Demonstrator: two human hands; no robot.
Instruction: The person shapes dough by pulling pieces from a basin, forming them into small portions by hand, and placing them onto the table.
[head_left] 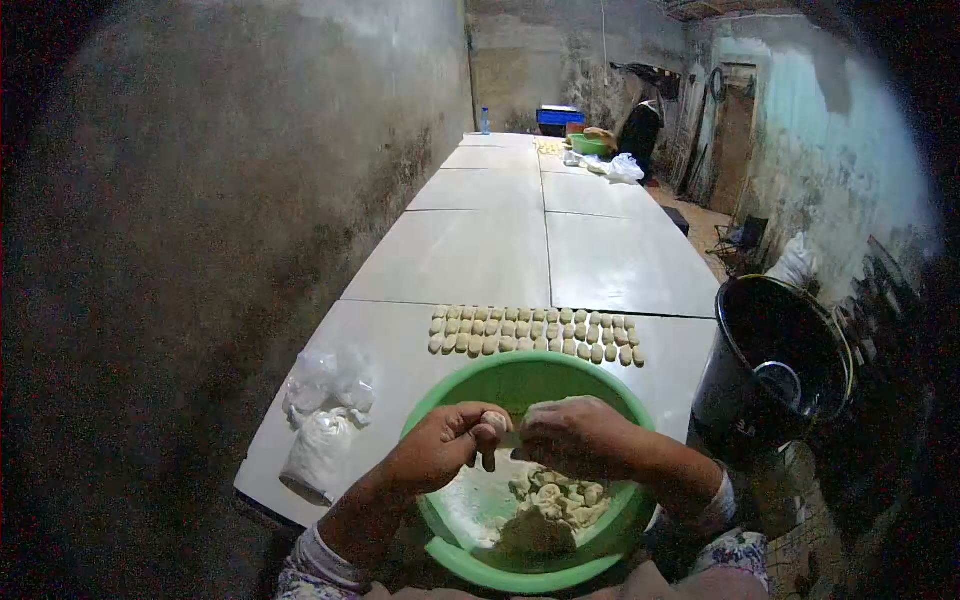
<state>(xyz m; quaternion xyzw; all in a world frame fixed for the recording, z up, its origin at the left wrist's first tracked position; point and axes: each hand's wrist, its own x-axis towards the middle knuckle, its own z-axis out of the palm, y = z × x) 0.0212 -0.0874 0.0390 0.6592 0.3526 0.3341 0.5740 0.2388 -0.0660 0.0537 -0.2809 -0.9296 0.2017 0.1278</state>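
The left hand [447,440] is bending its thumb and fingers together just left of the frame's lower centre. A pale lump is showing at its fingertips, but whether that is dough or a floured fingertip I cannot tell. The right hand [578,437] is facing it, fingers curled inward; its back is hiding the grip, so I cannot tell whether it is holding anything. The fingertips are almost meeting, which seems to be suiting fine work on something small.

Both hands are hovering over the basin [530,375] at the lower centre, probably so that crumbs are dropping back inside. The dough [565,498] is lying there in a loose heap of torn-looking lumps, to the right of the basin's floor, within easy reach under the right hand.

Beyond the basin's far rim, small pieces [475,345] are sitting in neat rows across the middle of the desk [480,240]; the spacing is likely keeping them from sticking. At the lower left, a bag [318,458] is standing by crumpled plastic [330,385], off to the side, presumably to leave the elbows room.

At the right, a black bucket [715,385] is standing beside the desk. Up at the top centre, a green tub [590,147] and a blue crate [558,117] are resting around the desk's far end.
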